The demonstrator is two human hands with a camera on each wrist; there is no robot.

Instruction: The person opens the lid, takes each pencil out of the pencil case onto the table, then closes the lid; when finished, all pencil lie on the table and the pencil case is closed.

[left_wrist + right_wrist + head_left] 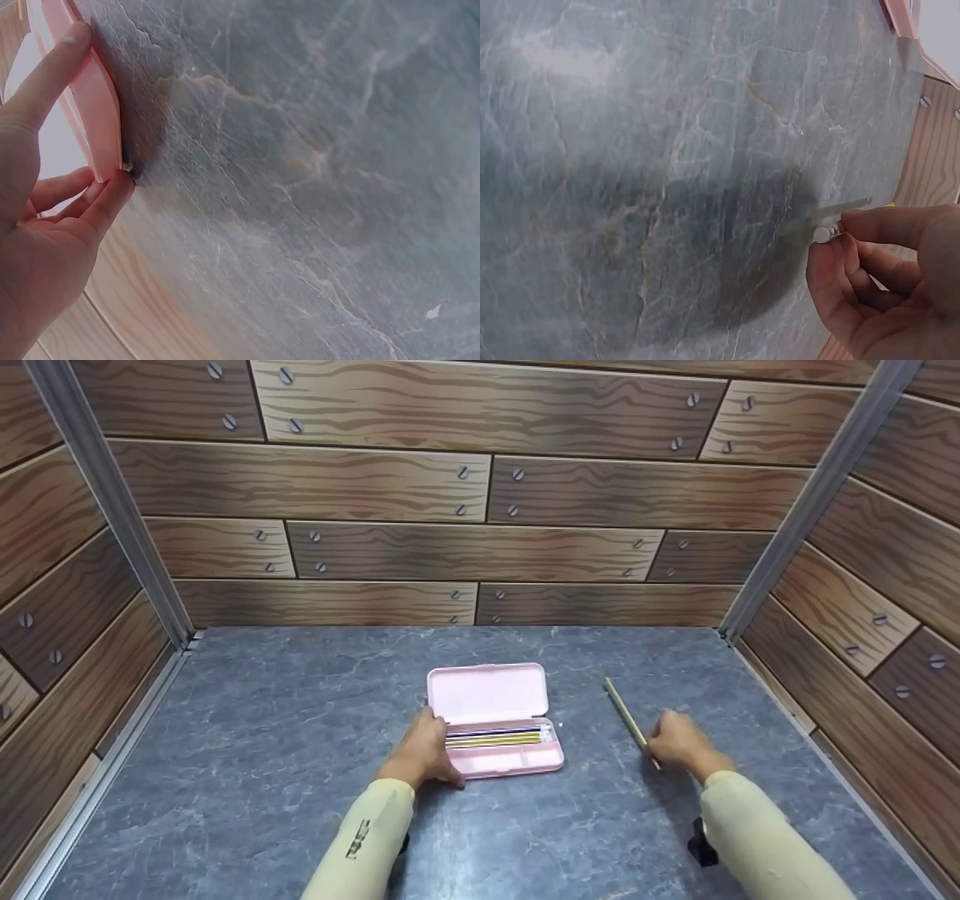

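Observation:
A pink pencil case (487,694) lies open on the table, its lid tilted back. Several striped pencils (495,737) lie side by side in its rear compartment, white eraser ends to the right. My left hand (424,750) grips the left end of the case. In the left wrist view the thumb lies along one side of the pink case wall (101,105), with the fingers curled at its corner. To the right, my right hand (679,741) pinches a pencil (624,709) near its eraser end (822,235), the other end slanting away to the back left.
The grey marbled table (285,720) has wood-patterned walls (375,487) at its back and sides. Metal posts (810,502) stand at the back corners. A tiny white speck (560,725) lies just right of the case.

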